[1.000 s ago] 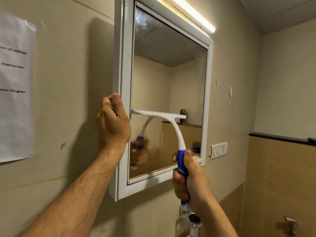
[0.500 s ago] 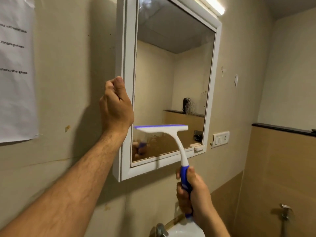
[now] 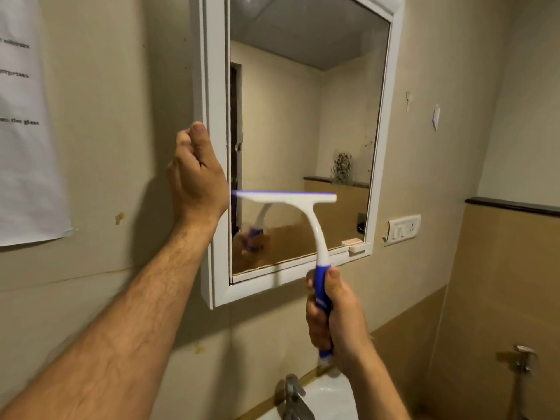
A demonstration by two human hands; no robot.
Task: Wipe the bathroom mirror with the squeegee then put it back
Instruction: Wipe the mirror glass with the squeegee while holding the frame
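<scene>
A white-framed mirror cabinet (image 3: 215,147) hangs on the beige wall. My left hand (image 3: 197,177) grips the left side of its frame, fingers curled around the edge. My right hand (image 3: 333,322) is shut on the blue grip of a white squeegee (image 3: 315,225). The squeegee's blade is level across the lower part of the mirror glass (image 3: 303,116), its left end next to my left hand. Whether the blade touches the glass is not clear. A smeared patch shows low on the glass under the blade.
A white sink (image 3: 330,395) with a metal tap (image 3: 292,395) sits below the mirror. A switch plate (image 3: 403,228) is on the wall to the right, a paper sheet (image 3: 27,116) to the left, and a wall tap (image 3: 525,357) at lower right.
The squeegee has travelled down the glass from mid-mirror to its lower part. My right hand dropped with it. My left hand stays on the frame.
</scene>
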